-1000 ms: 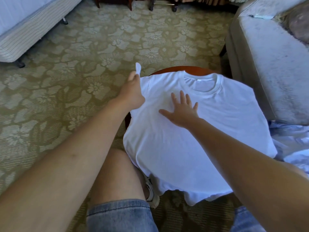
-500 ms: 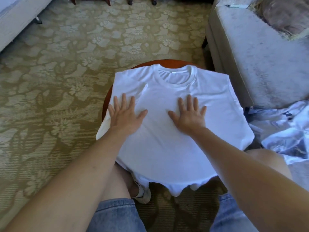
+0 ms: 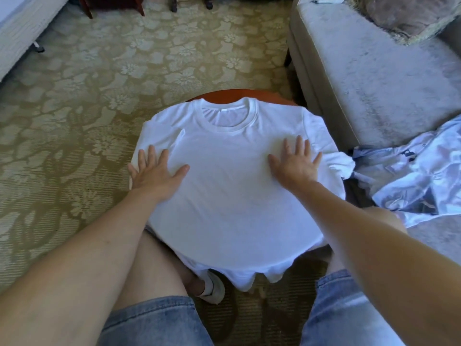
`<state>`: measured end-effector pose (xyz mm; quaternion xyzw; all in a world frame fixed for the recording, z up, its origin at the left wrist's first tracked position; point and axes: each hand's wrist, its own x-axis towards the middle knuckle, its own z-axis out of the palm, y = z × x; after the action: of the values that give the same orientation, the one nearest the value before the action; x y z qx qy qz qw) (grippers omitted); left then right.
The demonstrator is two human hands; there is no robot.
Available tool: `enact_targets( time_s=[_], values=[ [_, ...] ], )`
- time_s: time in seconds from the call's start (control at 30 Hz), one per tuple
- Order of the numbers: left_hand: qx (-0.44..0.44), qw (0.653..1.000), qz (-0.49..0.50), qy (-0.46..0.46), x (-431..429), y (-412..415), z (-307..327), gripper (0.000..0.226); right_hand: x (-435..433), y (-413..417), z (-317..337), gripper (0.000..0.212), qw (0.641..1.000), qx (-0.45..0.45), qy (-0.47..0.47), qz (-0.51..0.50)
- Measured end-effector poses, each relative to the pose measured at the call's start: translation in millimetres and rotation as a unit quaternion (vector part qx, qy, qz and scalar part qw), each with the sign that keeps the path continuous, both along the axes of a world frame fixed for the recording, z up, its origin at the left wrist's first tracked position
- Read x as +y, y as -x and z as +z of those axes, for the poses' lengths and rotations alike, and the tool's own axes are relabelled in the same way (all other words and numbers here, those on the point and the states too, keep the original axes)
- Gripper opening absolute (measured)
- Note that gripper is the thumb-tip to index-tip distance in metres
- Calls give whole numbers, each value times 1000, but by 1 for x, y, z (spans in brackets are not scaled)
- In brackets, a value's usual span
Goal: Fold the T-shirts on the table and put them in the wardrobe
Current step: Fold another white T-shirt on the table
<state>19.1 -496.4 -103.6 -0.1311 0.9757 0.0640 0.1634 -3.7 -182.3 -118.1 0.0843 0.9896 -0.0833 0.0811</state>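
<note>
Two spread palms, left hand [image 3: 157, 174] and right hand [image 3: 296, 164], press flat and grasp nothing on the white T-shirt [image 3: 232, 211] lying beneath them over the round table [image 3: 269, 94], with only the sleeve beyond the left hand seemingly folded in, so the body folds and the wardrobe remain.

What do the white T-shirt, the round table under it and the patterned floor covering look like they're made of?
White T-shirt: soft matte knit, probably cotton; it drapes limply over the edge and has a ribbed collar.
Round reddish-brown table: likely varnished wood, judging by its smooth glossy rim.
Beige floral carpet: woven textile pile, with a raised ribbed pattern.
</note>
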Motion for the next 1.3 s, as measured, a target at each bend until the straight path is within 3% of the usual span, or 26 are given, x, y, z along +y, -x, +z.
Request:
enact_targets(
  time_s=[0.13, 0.27, 0.47, 0.57, 0.73, 0.9, 1.0, 1.13, 1.23, 1.3],
  values=[
    [44, 998, -2, 44, 46, 16, 5, 87, 47, 2, -3, 66, 996, 40, 56, -58],
    [58, 992, -106, 40, 122, 31, 6, 78, 85, -5, 2, 62, 967, 89, 157, -182],
    [53, 982, -180, -21, 214, 27, -10, 71, 132, -7, 0, 59, 844, 46, 417, -335],
    [72, 983, -166, -8, 219, 21, -21, 70, 141, -11, -4, 38, 821, 37, 451, -349],
    [102, 982, -158, -7, 219, 18, -19, 68, 150, -27, -1, 8, 779, 103, 503, -359],
    [106, 983, -149, -9, 218, 16, -20, 67, 153, -44, 4, 13, 686, 93, 611, -384],
    [111, 983, -144, -12, 218, 16, -19, 67, 154, -46, -2, 15, 682, 46, 623, -380],
    [113, 983, -143, -13, 217, 16, -21, 67, 150, -35, -11, 36, 726, -12, 589, -354],
    [123, 982, -142, -12, 216, 17, -22, 67, 148, -21, -16, 57, 757, -42, 561, -333],
    [128, 981, -143, -11, 216, 17, -24, 67, 163, 1, -61, 84, 745, -66, 568, -344]
  ],
)
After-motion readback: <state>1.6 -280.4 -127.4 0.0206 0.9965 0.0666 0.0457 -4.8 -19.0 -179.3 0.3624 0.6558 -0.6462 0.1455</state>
